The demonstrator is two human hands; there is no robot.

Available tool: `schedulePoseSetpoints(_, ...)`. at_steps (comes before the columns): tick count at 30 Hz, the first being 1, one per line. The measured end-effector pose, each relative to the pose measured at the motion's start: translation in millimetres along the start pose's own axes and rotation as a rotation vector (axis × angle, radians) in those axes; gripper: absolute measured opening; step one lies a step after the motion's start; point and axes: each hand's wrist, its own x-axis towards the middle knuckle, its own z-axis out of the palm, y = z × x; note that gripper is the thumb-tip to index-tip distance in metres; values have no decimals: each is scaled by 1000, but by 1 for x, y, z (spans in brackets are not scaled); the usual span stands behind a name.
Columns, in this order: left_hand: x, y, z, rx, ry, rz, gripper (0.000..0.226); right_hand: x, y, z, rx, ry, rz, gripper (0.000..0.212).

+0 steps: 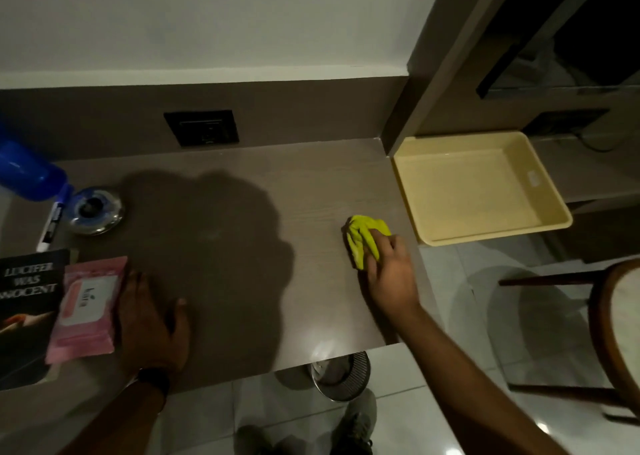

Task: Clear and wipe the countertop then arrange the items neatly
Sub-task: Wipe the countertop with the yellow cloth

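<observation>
My right hand [389, 271] presses a crumpled yellow cloth [363, 236] onto the grey-brown countertop [242, 191] near its right edge. My left hand [149, 312] lies flat with fingers spread on the counter, its edge against a pink wipes pack [86, 309]. Left of the pack lies a dark book [27, 309]. Behind them are a white marker [50, 224], a round glass ashtray [95, 210] and a blue bottle [29, 170] on its side.
An empty cream tray [419, 198] overhangs the counter's right end. A black wall socket [202, 127] sits on the backsplash. A metal waste bin [341, 375] stands on the tiled floor under the front edge, and a wooden chair [602, 333] is at the right.
</observation>
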Motion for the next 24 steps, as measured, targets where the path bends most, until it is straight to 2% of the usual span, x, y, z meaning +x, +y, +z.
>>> schedulePoseSetpoints(2,0,-7,5,10,12,23,82,-8,7,-15,208,140,90,37)
schedulePoseSetpoints(5,1,-16,13,12,0,47,82,6,28,-53,431,347,249,33)
schedulePoseSetpoints(7,7,-22,13,33,-35,63,85,24,49,-84,437,437,270,34)
schedulePoseSetpoints(10,19,-30,13,216,-124,145,89,58,82,-125,259,503,203,38)
schedulePoseSetpoints(12,21,-21,17,239,-228,267,93,81,104,-137,109,438,184,40)
schedulePoseSetpoints(15,29,-2,27,230,-377,590,90,109,132,-134,-119,258,168,43)
schedulePoseSetpoints(19,50,68,64,184,-312,510,94,136,148,-118,-288,130,120,39)
schedulePoseSetpoints(24,25,202,133,170,-262,584,86,149,151,-94,-414,10,133,42)
